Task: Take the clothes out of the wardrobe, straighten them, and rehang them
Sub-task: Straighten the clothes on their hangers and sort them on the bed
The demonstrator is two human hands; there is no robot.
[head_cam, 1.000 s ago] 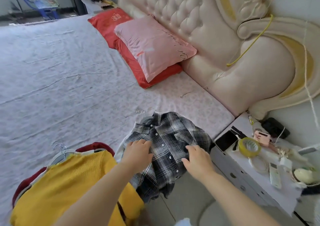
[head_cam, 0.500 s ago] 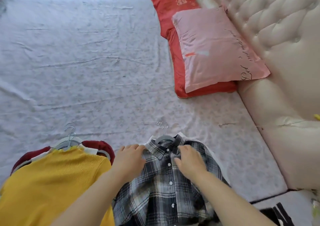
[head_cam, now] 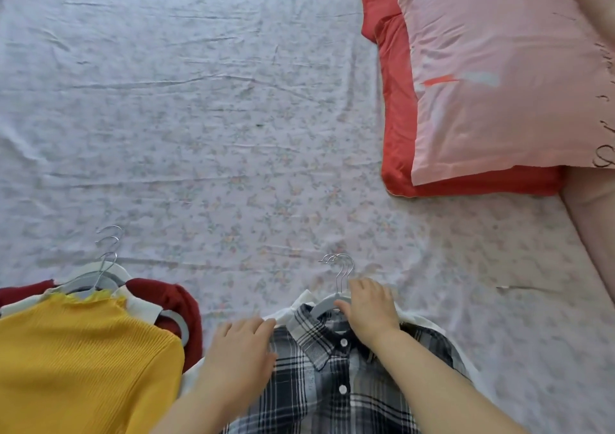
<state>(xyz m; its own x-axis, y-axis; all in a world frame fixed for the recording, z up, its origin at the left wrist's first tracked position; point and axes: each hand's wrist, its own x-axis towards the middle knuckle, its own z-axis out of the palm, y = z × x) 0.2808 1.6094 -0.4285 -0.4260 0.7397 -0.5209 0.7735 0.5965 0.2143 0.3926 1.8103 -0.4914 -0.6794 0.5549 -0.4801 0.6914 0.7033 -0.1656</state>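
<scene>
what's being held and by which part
The right hand grips the grey hanger at its neck, below the hook; the left hand rests flat on the plaid shirt.

nothing properly readable tbh, just some dark curly script stitched down the right edge of the pink pillow, half out of sight, can't make out a single word
</scene>
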